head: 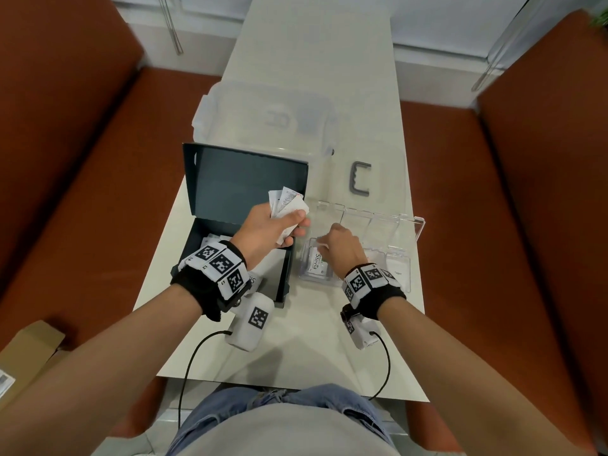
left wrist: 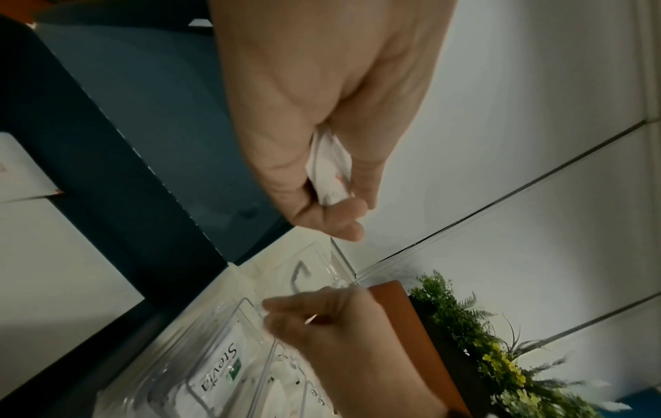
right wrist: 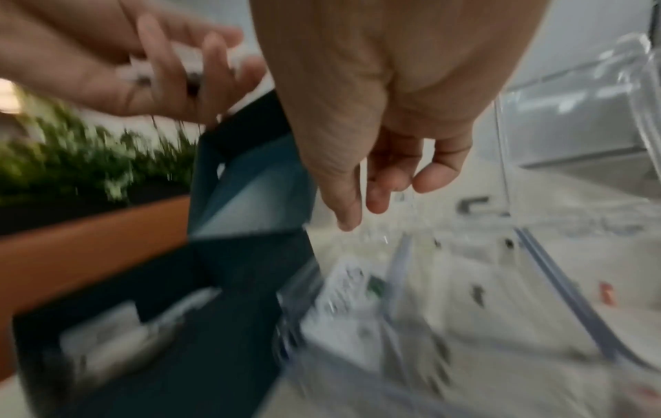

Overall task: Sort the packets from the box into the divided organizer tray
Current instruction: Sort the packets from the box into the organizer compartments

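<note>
- Far L, on the rust-orange bench (head: 82, 205): an open cardboard carton (head: 31, 343), partly out of view.
- On the white table (head: 289, 353): dark teal box (head: 237, 192), lid standing open at the back; white packets (head: 210, 242) lie inside w/ more hidden under the wrist.
- Left hand (head: 268, 227) held above the box's R edge, fingers and thumb curled round a fanned bunch of white packets (head: 285, 200); the left-wrist cam shows the bunch's lower end pinched between thumb and fingers (left wrist: 329, 167).
- Behind the box: a large clear storage bin (head: 263, 116), blurred.
- Centre-R: clear divided organizer tray (head: 408, 258) just beside the box, its clear lid (head: 378, 218) hinged up at the back.
- A "Stevia" packet (head: 317, 264) lies flat in the tray's leftmost compartment; also legible in the left-wrist cam (left wrist: 218, 370).
- Right hand (head: 343, 246) over that compartment, fingers loosely bent, tips down near the far rim; right-wrist cam, heavily blurred, shows nothing between the fingers (right wrist: 379, 183).
- Further R compartments hold white packets (head: 398, 269); print too small to read.
- Beyond the tray: grey C-shaped handle (head: 360, 178) on a clear lid on the table.
</note>
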